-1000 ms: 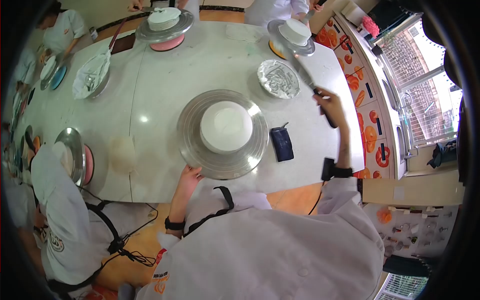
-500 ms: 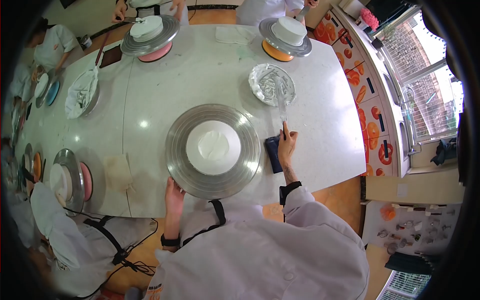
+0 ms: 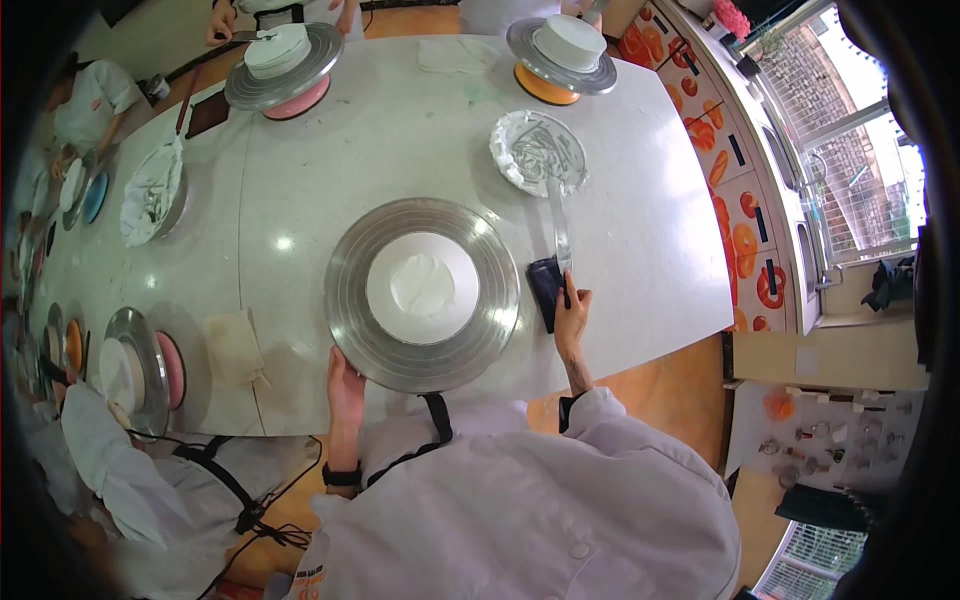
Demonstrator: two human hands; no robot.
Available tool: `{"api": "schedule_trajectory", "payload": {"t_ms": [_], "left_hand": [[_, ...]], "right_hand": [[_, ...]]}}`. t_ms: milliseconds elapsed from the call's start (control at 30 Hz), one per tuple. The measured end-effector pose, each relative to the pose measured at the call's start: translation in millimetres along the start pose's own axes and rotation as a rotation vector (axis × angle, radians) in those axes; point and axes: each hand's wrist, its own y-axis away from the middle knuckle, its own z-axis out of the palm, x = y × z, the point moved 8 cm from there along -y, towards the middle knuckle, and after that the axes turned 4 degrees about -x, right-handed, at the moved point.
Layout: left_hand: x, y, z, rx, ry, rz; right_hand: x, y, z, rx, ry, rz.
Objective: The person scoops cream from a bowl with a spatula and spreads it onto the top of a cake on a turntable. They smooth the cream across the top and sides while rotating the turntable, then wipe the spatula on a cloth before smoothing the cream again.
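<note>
A round white cake (image 3: 445,315) with a patch of cream (image 3: 422,284) on top sits on a metal turntable (image 3: 350,250) at the table's near side. At the turntable's lower left rim is my left hand (image 3: 346,390), its fingers partly under the edge. My right hand (image 3: 572,318) is closed on the handle of a long spatula (image 3: 560,228). The blade's far end is at the near rim of a bowl (image 3: 507,170) smeared with white cream. A dark folded cloth (image 3: 544,290) lies just left of my right hand.
Two more turntables with white cakes (image 3: 278,52) (image 3: 570,43) stand at the far edge, people behind them. To the left are a cream bowl (image 3: 176,215), a beige cloth (image 3: 232,348) and another turntable (image 3: 150,375) near a seated person's sleeve (image 3: 105,450).
My right hand has moved back toward me with the spatula. Its blade has come from inside the cream bowl to the near rim. The view has shifted slightly.
</note>
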Motion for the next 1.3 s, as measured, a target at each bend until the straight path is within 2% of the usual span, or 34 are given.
{"api": "schedule_trajectory", "payload": {"t_ms": [200, 267, 300, 367, 400, 433, 467, 500, 567, 633, 700, 767, 800, 867, 900, 967, 1033, 1100, 1200, 1267, 1300], "left_hand": [[-10.3, -2.4, -5.8, -0.030, 0.041, -0.035], [-19.8, -2.2, -11.6, -0.018, 0.228, -0.061], [-25.7, -1.2, -13.2, -0.017, 0.220, -0.073], [-40.9, 4.7, -28.1, 0.101, 0.124, -0.109], [-51.8, 6.7, -36.7, 0.100, 0.111, -0.126], [-74.2, 9.8, -52.7, 0.128, 0.019, -0.258], [-95.8, 14.9, -67.8, 0.157, -0.073, -0.388], [-108.9, 18.5, -78.8, 0.158, -0.082, -0.403], [-133.3, 26.7, -64.7, -0.170, -0.044, -0.511], [-153.9, 30.1, -62.1, -0.121, -0.172, -0.573], [-170.7, 33.9, -39.1, -0.076, -0.286, -0.625], [-180.1, 43.6, 8.5, -0.130, -0.333, -0.714], [-187.7, 44.1, 26.4, -0.118, -0.330, -0.712], [-200.8, 44.4, 64.0, -0.249, -0.489, -0.681], [-208.5, 42.5, 80.4, -0.234, -0.492, -0.676], [-231.2, 30.0, 124.8, -0.329, -0.581, -0.620], [-254.2, 10.7, 159.9, -0.344, -0.738, -0.443], [-225.0, 2.4, 239.3, -0.337, -1.621, 0.429], [-243.8, -18.6, 284.9, -0.269, -1.613, 0.420], [-257.8, -27.1, 310.2, -0.231, -1.798, 0.516], [-263.4, -33.1, 316.3, -0.231, -1.795, 0.516]], "right_hand": [[16.6, 51.9, -28.2, -0.078, -0.004, 0.072], [19.0, 66.1, -41.2, -0.056, -0.086, 0.065], [20.1, 70.6, -45.5, -0.057, -0.083, 0.078], [33.7, 80.5, -41.2, -0.187, -0.333, 0.391], [52.4, 84.4, -25.7, -0.252, -0.353, 0.459], [57.4, 82.5, -20.1, -0.246, -0.351, 0.479], [51.3, 76.0, -13.2, -0.248, -0.352, 0.396], [45.2, 71.0, -6.2, -0.254, -0.352, 0.311], [39.8, 65.1, 2.2, -0.191, -0.278, 0.277], [41.8, 68.9, 3.1, -0.204, -0.256, 0.318], [46.1, 67.3, 1.8, -0.186, -0.264, 0.210], [53.7, 62.8, -0.1, -0.132, -0.238, 0.175], [54.5, 60.7, 2.0, -0.151, -0.210, 0.183], [57.3, 62.3, 1.0, -0.189, -0.195, 0.194], [56.9, 60.5, -0.2, -0.224, -0.249, 0.178], [61.6, 49.6, -7.0, -0.259, -0.309, 0.148], [74.6, 51.0, -20.9, -0.303, -0.439, 0.185], [88.4, 51.3, -40.9, -0.347, -0.442, 0.229], [107.0, 54.9, -70.0, -0.346, -0.454, 0.198], [120.0, 57.5, -80.6, -0.438, -0.390, 0.244], [123.6, 56.8, -85.5, -0.438, -0.388, 0.243]]}}
